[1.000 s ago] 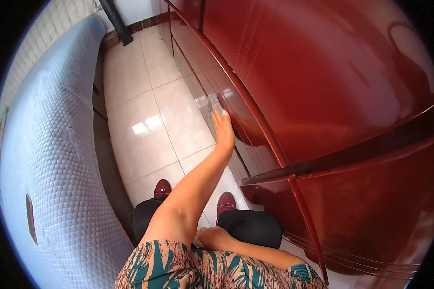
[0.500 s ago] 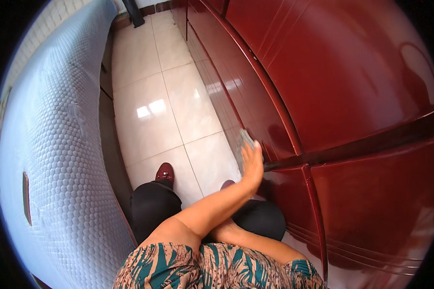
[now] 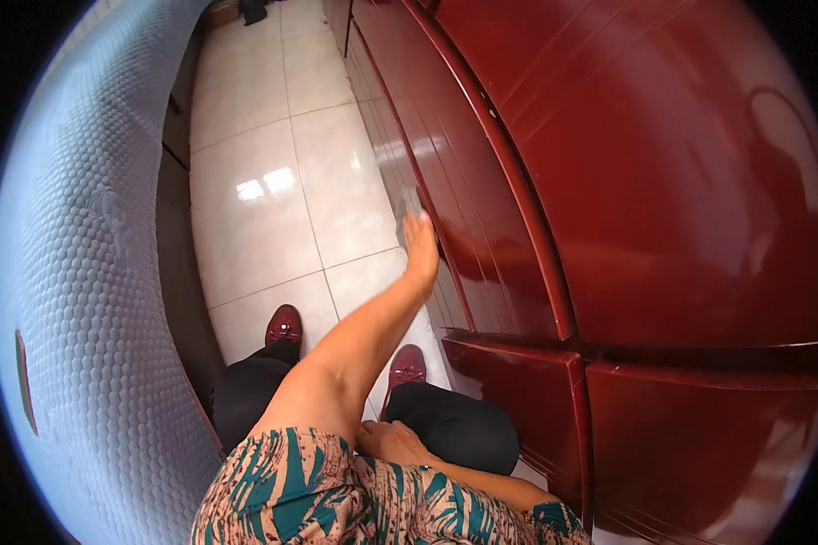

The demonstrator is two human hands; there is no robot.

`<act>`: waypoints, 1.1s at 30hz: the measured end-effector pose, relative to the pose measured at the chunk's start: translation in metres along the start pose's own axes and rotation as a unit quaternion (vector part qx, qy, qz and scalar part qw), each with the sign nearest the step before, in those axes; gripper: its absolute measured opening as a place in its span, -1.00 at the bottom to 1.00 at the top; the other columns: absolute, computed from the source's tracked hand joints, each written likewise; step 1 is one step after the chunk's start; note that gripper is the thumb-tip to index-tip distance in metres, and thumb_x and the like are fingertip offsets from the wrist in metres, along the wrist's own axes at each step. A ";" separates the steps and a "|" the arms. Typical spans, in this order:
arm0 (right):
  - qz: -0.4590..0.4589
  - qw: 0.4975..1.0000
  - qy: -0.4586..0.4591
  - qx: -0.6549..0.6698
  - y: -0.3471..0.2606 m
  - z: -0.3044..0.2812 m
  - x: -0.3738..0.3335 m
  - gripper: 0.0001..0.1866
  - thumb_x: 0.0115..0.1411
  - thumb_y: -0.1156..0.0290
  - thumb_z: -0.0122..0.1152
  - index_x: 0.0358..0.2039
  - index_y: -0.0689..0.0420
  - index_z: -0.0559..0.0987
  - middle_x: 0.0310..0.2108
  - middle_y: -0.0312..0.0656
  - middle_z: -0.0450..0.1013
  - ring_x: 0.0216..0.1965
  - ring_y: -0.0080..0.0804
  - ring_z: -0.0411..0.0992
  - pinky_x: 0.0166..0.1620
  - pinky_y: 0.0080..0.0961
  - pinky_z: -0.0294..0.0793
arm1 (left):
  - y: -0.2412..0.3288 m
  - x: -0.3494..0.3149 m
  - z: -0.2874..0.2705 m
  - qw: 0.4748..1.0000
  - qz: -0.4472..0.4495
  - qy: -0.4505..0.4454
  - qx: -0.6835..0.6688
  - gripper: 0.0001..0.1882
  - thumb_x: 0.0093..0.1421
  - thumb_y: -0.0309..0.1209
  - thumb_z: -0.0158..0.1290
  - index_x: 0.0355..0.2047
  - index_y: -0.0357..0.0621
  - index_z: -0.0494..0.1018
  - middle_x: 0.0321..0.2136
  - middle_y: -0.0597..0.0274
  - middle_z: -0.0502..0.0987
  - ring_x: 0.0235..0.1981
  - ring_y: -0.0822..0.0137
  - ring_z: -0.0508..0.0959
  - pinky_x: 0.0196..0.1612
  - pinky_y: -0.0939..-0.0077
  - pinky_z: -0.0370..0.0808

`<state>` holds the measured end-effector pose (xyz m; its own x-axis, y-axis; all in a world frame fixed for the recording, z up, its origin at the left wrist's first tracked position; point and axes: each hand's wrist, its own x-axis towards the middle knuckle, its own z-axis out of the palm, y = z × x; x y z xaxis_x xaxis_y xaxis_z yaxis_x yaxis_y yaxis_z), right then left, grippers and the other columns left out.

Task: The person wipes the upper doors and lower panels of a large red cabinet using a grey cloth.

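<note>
My left hand (image 3: 420,243) stretches forward with a grey cloth (image 3: 411,202) pressed under its fingers. The cloth lies against the lower side panel of a glossy dark-red cabinet (image 3: 463,200), close to the floor; the hand hides part of it, and both are slightly blurred. My right hand (image 3: 396,443) rests against my right thigh near the knee, below my left arm. It looks flat and holds nothing I can see, though its fingertips are partly covered by the left arm.
To the left stands a bed with a light-blue quilted mattress (image 3: 91,272). Pale floor tiles (image 3: 254,209) run between bed and cabinet. My dark-red shoes (image 3: 284,325) stand on the tiles. A red cabinet section (image 3: 513,386) juts out close to my right knee.
My left hand has slid forward and to the left along the cabinet's lower panel with the cloth. My right hand, earlier behind the left forearm, now shows. The view has shifted slightly.
</note>
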<state>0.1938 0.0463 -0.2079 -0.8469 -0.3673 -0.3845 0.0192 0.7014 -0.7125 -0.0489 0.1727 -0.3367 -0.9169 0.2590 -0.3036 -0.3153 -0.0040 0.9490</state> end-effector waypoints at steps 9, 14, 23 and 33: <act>0.062 0.998 0.004 -0.007 0.033 0.060 0.010 -0.65 0.18 0.27 -0.04 -0.08 0.17 0.49 -0.13 0.08 0.45 -0.10 -0.01 0.44 -0.06 -0.19 0.38 | -0.048 -0.162 0.008 0.891 -0.389 -0.139 -0.189 -0.04 0.22 0.32 -0.37 0.37 -0.12 -0.28 0.39 0.05 -0.28 0.39 0.09 -0.21 0.36 0.18 -0.23; 0.060 0.998 -0.034 -0.005 0.008 0.021 0.009 -0.58 0.18 0.22 -0.01 -0.02 0.18 0.46 -0.14 0.07 0.45 -0.11 0.00 0.44 -0.09 -0.20 0.37 | -0.019 -0.103 -0.002 0.865 -0.369 -0.141 -0.311 -0.04 0.21 0.35 -0.39 0.35 -0.15 -0.13 0.35 -0.02 -0.08 0.34 0.02 0.00 0.33 0.06 -0.05; 0.020 1.000 -0.024 0.003 -0.004 0.000 0.000 -0.56 0.22 0.33 -0.07 0.08 0.23 0.31 -0.30 0.01 0.43 -0.29 -0.05 0.46 -0.26 -0.14 0.38 | 0.008 0.041 -0.030 0.961 -0.213 -0.053 -0.167 -0.08 0.20 0.36 -0.39 0.20 -0.23 0.21 0.07 -0.03 0.40 0.01 0.12 0.43 0.07 0.26 0.34; 0.056 0.997 -0.060 -0.005 0.004 0.005 0.007 -0.65 0.21 0.30 -0.08 -0.05 0.18 0.45 -0.24 0.03 0.47 -0.28 -0.02 0.50 -0.28 -0.13 0.44 | -0.016 -0.088 -0.023 0.901 -0.396 -0.057 -0.165 -0.31 0.29 0.09 -0.35 0.23 -0.16 0.17 0.19 -0.01 0.27 0.19 0.09 0.28 0.19 0.14 0.20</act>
<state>0.1902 0.0438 -0.2164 -0.7704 -0.3560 -0.5289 0.1040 0.7483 -0.6552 0.0311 0.1283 -0.3276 -0.3467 0.4041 -0.8465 -0.9331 -0.0568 0.3551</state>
